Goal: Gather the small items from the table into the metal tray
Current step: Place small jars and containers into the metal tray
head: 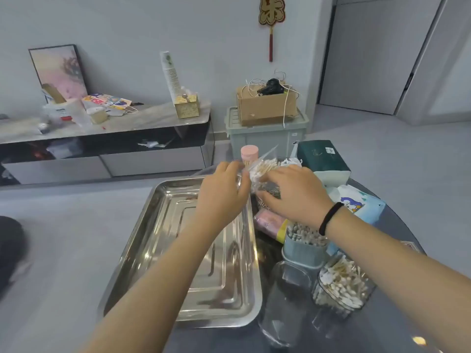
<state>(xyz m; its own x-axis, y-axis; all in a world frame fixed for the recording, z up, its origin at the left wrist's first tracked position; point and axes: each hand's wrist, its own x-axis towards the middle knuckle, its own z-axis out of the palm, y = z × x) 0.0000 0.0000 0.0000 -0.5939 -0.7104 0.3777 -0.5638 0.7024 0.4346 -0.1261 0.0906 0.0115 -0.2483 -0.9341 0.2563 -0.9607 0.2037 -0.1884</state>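
Observation:
A shiny metal tray [163,240] lies on the left part of the dark round table, and nothing is visible inside it. Beyond its far right corner, my left hand [224,189] and my right hand [293,192] both grip a clear plastic bag of cotton swabs [263,169] held between them. Under my right hand lies a pile of thin metal pins [265,202]. A pink roll [270,222] lies beside the tray. A grey cup of swabs [305,244] and a clear tub of swabs [341,284] stand at the right.
A pink-capped toothpick jar [249,154] stands behind the hands. A dark green tissue box [322,156] and a printed tissue pack [356,202] sit at the table's far right. A clear lid [288,301] lies near the front. A low cabinet [107,138] and storage bin [266,133] stand beyond.

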